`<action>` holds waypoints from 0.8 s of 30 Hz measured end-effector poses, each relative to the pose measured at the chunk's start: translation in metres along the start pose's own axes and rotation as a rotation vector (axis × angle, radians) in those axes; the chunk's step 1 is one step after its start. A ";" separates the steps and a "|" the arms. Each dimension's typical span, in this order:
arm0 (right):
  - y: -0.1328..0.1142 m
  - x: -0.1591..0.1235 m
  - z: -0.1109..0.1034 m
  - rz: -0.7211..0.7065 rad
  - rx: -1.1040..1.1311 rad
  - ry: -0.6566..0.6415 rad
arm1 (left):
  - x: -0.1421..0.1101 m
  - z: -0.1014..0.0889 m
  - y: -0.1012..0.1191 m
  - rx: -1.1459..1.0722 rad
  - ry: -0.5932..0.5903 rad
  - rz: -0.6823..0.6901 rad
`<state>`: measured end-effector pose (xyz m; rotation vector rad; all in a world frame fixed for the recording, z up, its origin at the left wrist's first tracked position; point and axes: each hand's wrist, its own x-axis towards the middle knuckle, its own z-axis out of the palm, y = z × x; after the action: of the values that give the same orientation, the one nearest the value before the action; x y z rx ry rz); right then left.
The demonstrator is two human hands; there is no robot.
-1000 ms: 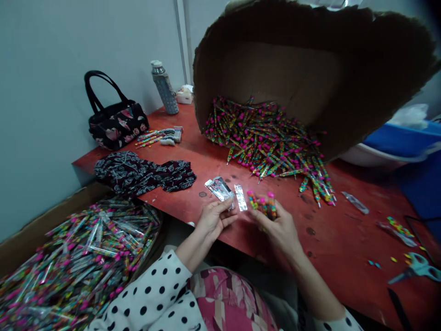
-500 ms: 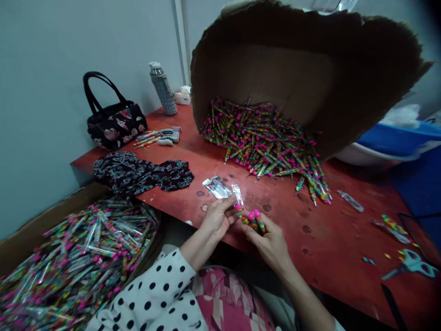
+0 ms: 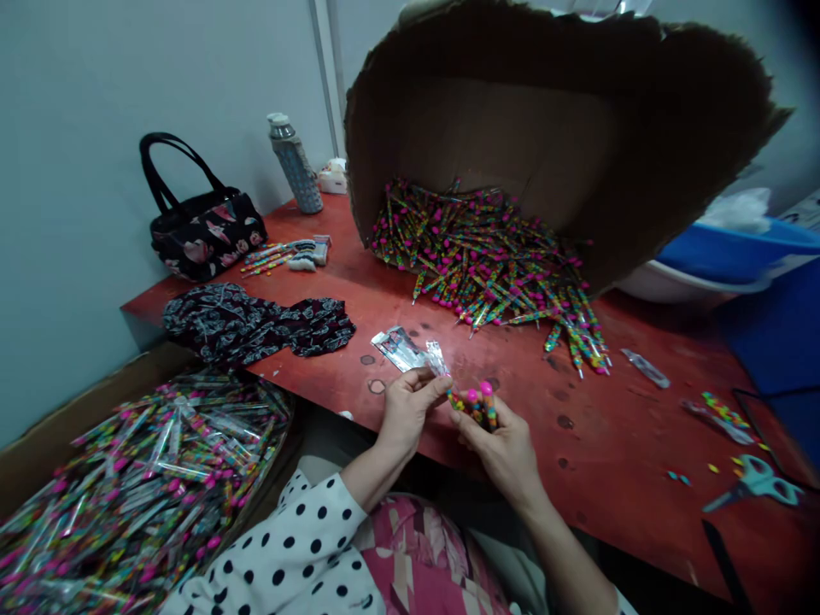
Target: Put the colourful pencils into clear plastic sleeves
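Observation:
At the near edge of the red table (image 3: 615, 444) my right hand (image 3: 503, 444) grips a small bunch of colourful pens with pink caps (image 3: 477, 403). My left hand (image 3: 403, 408) pinches a clear plastic sleeve (image 3: 439, 359), whose mouth touches the leftmost pen's tip. A small stack of clear sleeves (image 3: 398, 347) lies on the table just beyond my left hand. Farther back, a big heap of the same pens (image 3: 487, 256) spills out of a tipped cardboard box (image 3: 551, 111).
A box of packed pens (image 3: 134, 478) stands low at the left. On the table are a dark patterned cloth (image 3: 256, 320), a black floral handbag (image 3: 198, 231), a bottle (image 3: 293, 166) and teal scissors (image 3: 756, 480). A blue and white tub (image 3: 717, 265) is at the right.
My hands came closer together and toward the table's near edge. The sleeve in my left hand now meets the pen tips in my right hand.

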<state>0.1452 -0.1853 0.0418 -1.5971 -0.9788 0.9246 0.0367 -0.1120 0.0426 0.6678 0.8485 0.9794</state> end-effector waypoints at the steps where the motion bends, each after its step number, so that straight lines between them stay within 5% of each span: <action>1: 0.000 0.000 0.000 -0.048 -0.051 0.020 | -0.001 0.000 0.000 -0.037 0.004 -0.002; 13: 0.003 -0.005 0.001 0.070 0.064 -0.033 | 0.002 -0.001 0.002 -0.176 0.070 -0.087; 24: -0.008 -0.002 -0.009 0.085 0.094 -0.085 | -0.003 0.000 -0.006 -0.037 0.027 0.019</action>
<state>0.1510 -0.1892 0.0516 -1.5410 -0.9178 1.0886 0.0384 -0.1170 0.0390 0.6330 0.8476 1.0207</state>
